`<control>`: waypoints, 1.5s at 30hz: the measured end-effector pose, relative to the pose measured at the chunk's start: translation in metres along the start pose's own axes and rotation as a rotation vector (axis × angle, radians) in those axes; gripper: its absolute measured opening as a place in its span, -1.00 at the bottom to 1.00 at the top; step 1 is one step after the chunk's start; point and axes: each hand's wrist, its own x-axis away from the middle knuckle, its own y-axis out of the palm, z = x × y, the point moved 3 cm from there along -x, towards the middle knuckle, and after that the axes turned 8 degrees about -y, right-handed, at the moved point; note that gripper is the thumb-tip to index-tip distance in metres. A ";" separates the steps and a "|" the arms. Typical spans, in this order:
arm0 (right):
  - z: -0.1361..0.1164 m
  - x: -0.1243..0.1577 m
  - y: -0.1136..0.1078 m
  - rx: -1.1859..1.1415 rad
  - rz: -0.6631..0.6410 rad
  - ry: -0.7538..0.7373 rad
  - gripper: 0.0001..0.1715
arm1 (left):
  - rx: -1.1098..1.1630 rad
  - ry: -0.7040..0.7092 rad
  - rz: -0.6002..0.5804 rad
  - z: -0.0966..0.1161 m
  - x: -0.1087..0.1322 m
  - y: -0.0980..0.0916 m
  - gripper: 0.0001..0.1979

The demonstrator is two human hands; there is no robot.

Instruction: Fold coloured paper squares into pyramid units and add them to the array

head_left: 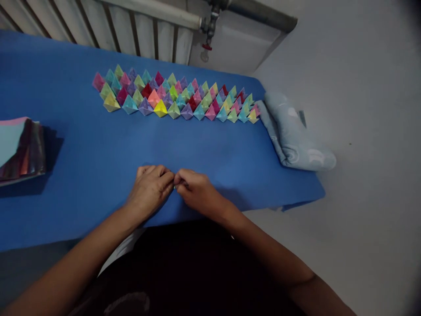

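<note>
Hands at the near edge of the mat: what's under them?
Only a sliver of a green piece shows, pinched between the fingertips of the left hand and the right hand. The fingers hide its shape. Beneath the hands lies the blue mat.

The blue table covering (98,153) looked matt and smooth. The multicoloured folded pyramids (174,94) at 12 o'clock were paper; the coloured sheet stack (19,149) at 9 o'clock shone glossy; the pale-blue bundle (296,136) at 3 o'clock was soft cloth.
</note>
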 end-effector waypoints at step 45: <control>0.017 -0.010 -0.030 0.234 -0.275 0.299 -0.75 | 0.050 -0.005 -0.035 -0.022 0.010 -0.017 -0.75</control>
